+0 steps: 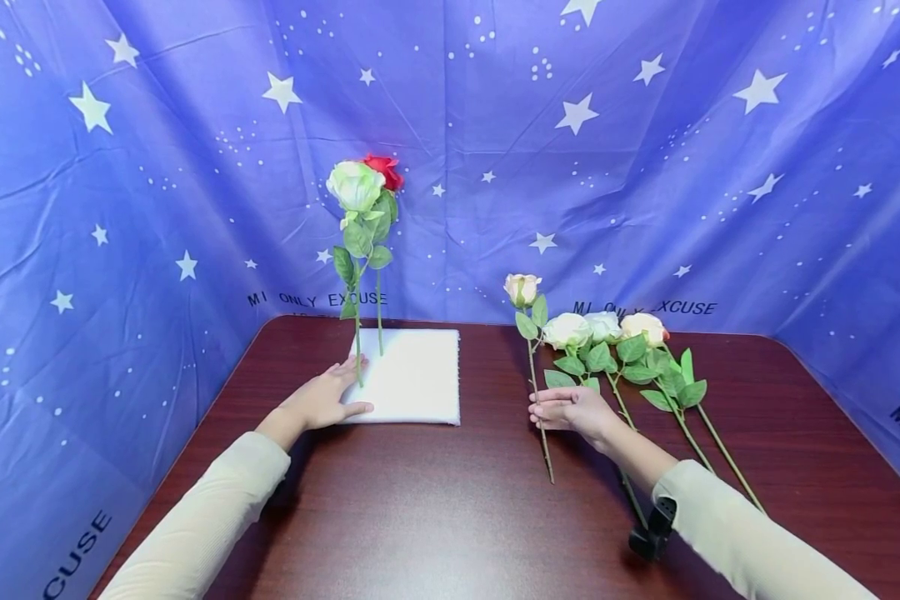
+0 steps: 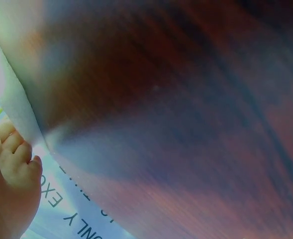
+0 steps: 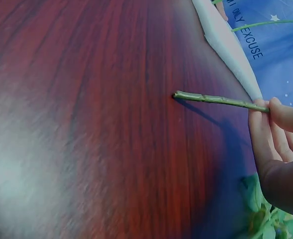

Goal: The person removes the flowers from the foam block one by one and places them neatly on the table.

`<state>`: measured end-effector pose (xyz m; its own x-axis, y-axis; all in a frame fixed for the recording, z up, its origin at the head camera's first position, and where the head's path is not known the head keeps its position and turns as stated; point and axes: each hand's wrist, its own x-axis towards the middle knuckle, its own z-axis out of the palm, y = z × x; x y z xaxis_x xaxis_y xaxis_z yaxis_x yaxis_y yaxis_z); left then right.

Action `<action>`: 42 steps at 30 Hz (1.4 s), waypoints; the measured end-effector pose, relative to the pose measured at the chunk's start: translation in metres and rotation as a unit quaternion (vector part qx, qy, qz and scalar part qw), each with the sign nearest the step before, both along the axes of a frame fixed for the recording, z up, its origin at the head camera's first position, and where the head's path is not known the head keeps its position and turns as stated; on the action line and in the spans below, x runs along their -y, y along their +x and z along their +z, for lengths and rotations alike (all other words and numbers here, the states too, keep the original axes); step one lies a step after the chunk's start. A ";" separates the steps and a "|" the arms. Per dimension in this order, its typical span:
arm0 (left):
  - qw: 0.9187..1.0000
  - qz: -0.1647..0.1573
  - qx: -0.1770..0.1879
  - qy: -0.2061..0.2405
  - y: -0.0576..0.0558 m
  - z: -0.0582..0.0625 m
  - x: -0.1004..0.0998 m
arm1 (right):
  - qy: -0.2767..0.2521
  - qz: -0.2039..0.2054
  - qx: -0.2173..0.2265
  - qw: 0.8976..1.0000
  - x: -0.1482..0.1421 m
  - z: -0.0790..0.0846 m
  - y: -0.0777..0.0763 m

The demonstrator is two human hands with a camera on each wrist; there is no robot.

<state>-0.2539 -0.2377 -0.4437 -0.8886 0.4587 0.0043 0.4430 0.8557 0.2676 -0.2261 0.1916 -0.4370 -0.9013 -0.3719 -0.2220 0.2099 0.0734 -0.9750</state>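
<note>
My left hand (image 1: 321,400) rests on the left side of a white foam block (image 1: 420,383), its fingers stretched out. Rising from the block are a pale green-white artificial rose (image 1: 356,186) and, just behind it, a red rose (image 1: 384,172). Between thumb and fingers, my right hand (image 1: 581,414) pinches the stem of a small cream-pink rose (image 1: 522,290), bloom up, right of the block. The stem's bare lower end (image 3: 216,100) sticks out past the fingertips in the right wrist view. The left wrist view catches only part of the left hand (image 2: 18,169).
Several more roses lie on the right of the dark red table (image 1: 390,517), among them a white rose (image 1: 567,331) and a peach rose (image 1: 643,328). My right forearm reaches over some stems. A blue star-patterned cloth (image 1: 480,108) hangs behind the table and at both sides.
</note>
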 end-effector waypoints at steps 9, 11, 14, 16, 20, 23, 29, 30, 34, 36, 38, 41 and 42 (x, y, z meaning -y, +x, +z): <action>1.000 0.001 0.001 0.005 0.000 -0.001 0.001 | 0.024 0.008 0.003 1.000 -0.016 -0.002 0.013; 1.000 0.002 0.000 0.004 0.000 -0.001 0.001 | 0.030 0.013 0.005 0.999 -0.019 -0.003 0.016; 1.000 0.004 0.000 0.004 0.000 -0.002 0.001 | 0.045 0.016 0.006 0.999 -0.023 -0.003 0.020; 1.000 0.004 0.000 0.005 0.000 -0.003 0.001 | 0.056 0.019 0.004 0.998 -0.025 -0.002 0.024; 1.000 0.004 -0.002 0.005 0.000 -0.003 0.001 | 0.072 0.019 0.006 0.997 -0.029 -0.002 0.033; 1.000 0.004 -0.002 0.004 0.000 -0.002 0.001 | 0.075 0.020 0.008 0.997 -0.032 -0.003 0.040; 1.000 0.009 0.006 0.005 0.000 -0.002 0.003 | 0.079 0.016 0.012 0.997 -0.037 -0.003 0.048; 1.000 0.011 0.009 0.005 0.000 -0.002 0.003 | 0.082 0.014 0.012 0.996 -0.037 -0.003 0.049; 1.000 0.019 0.018 0.009 0.001 -0.003 0.003 | 0.097 0.002 0.013 0.995 -0.039 -0.002 0.049; 1.000 0.018 0.017 0.010 0.001 -0.003 0.003 | 0.105 -0.007 0.014 0.994 -0.038 -0.002 0.049; 1.000 0.018 0.015 0.012 0.001 -0.004 0.003 | 0.118 -0.016 0.013 0.993 -0.037 -0.001 0.050; 1.000 0.017 0.013 0.013 0.001 -0.003 0.002 | 0.143 -0.031 0.011 0.989 -0.036 0.001 0.051; 1.000 0.016 0.011 0.012 0.002 -0.003 0.002 | 0.153 -0.036 0.009 0.988 -0.035 0.001 0.051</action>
